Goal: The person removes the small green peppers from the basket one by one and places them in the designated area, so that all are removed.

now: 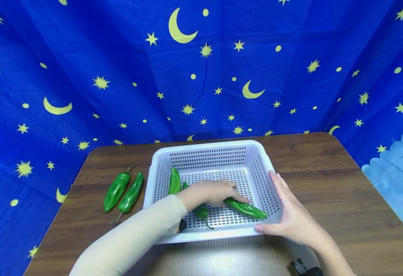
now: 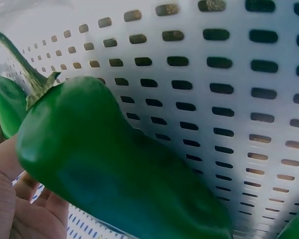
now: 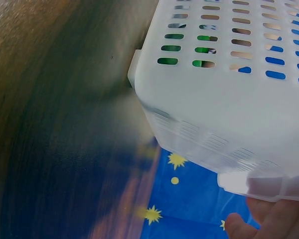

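A white perforated plastic basket (image 1: 205, 146) holds several green chili peppers. My left hand (image 1: 215, 193) reaches into it and holds a green pepper (image 1: 248, 210) near the right wall. Below that forearm lies another pepper (image 1: 200, 212), stem toward me; a large pepper (image 2: 104, 154) fills the left wrist view, in front of the hand. One more pepper (image 1: 174, 181) lies by the left wall. My right hand (image 1: 292, 216) grips the basket's near right corner, thumb on the front rim and fingers along the right side. In the right wrist view its fingertips (image 3: 276, 219) are at the rim.
Two green peppers (image 1: 117, 191) (image 1: 131, 193) lie on the wooden table (image 1: 325, 184) left of the basket. Behind the table hangs a blue cloth (image 1: 218, 69) with yellow moons and stars. A light-blue cloth (image 1: 394, 180) is at the right edge.
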`<state>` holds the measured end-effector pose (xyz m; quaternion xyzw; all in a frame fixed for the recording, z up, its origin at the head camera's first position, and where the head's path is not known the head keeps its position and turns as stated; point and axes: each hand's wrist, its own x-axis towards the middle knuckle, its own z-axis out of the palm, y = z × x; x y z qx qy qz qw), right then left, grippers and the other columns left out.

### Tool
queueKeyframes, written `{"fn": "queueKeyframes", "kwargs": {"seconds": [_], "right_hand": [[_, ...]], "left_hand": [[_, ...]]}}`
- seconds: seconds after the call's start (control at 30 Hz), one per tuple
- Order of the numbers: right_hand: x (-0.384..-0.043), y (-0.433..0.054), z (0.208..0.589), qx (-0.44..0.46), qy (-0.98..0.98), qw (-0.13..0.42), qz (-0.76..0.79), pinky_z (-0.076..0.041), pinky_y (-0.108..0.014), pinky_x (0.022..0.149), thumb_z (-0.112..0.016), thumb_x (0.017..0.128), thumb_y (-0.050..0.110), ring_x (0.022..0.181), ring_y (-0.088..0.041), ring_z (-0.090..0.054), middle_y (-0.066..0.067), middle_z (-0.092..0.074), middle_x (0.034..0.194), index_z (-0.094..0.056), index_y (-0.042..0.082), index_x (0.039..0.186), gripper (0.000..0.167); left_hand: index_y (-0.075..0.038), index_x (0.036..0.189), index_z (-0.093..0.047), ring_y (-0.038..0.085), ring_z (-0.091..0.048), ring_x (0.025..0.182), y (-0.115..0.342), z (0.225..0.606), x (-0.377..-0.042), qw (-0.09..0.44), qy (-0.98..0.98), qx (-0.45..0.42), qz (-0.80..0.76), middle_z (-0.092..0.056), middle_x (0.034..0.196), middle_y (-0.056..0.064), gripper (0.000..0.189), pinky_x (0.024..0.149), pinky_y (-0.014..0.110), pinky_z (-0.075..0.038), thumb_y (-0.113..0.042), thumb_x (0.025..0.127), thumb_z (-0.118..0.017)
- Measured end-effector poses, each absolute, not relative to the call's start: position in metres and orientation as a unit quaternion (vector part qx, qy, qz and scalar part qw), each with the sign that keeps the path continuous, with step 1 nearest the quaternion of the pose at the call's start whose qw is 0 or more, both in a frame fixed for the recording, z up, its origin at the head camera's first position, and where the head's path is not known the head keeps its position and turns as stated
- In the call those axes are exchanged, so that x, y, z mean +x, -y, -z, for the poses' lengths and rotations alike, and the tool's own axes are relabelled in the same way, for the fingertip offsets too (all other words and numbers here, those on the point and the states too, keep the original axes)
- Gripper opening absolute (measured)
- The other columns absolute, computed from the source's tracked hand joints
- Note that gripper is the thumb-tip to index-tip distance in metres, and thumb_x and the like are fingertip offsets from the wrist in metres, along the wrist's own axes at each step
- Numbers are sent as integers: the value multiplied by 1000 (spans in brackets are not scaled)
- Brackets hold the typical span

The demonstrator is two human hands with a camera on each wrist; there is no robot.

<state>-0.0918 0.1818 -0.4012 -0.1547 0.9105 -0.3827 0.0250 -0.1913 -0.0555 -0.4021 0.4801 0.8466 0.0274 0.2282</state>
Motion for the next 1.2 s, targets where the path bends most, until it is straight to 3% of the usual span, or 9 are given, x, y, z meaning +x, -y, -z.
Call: {"fn": "queueKeyframes", "kwargs": {"seconds": [0.33,0.57,0.67,0.83,1.0,1.2], "right_hand": [[-92,-183,402,-154,-909,22,385,-23,-83,99,-92,63,46,154,-41,-3,-12,-3,168,-1,25,161,135],[-91,-182,402,-148,-911,28,384,-22,-84,98,-91,64,46,153,-43,-4,-13,-3,168,-1,27,161,134],[-91,-182,402,-151,-910,24,386,-22,-83,99,-92,63,46,153,-43,-3,-14,-4,168,-1,26,161,135],[-92,-182,401,-151,-910,24,386,-22,-82,100,-92,62,47,153,-42,-3,-13,-5,168,-2,27,161,135],[-91,-182,401,-147,-911,28,384,-23,-83,99,-92,62,47,153,-43,-4,-14,-5,168,-1,27,161,135],[-93,-181,402,-151,-909,24,387,-22,-82,100,-92,62,46,153,-43,-3,-14,-6,168,-2,26,161,135]], "left_hand": [[-60,144,-35,7,-51,88,58,395,-183,245,-858,452,-6,-54,103,-6,80,72,23,-48,-9,92,-67],[-66,142,-28,13,-60,105,61,390,-180,264,-871,414,-26,-56,135,3,85,79,30,-53,-8,93,-65],[-68,141,-26,17,-61,111,63,387,-180,268,-874,404,-38,-54,141,5,85,81,32,-54,-11,93,-65],[-69,141,-25,14,-61,103,68,381,-182,262,-879,396,-49,-58,135,4,83,80,33,-54,-18,92,-69],[-67,142,-25,11,-54,87,75,378,-186,264,-879,390,-74,-58,111,-2,85,73,27,-49,-19,90,-72],[-60,147,-24,12,-51,87,84,370,-195,253,-876,393,-121,-56,110,-3,84,78,26,-46,-19,91,-71]]}}
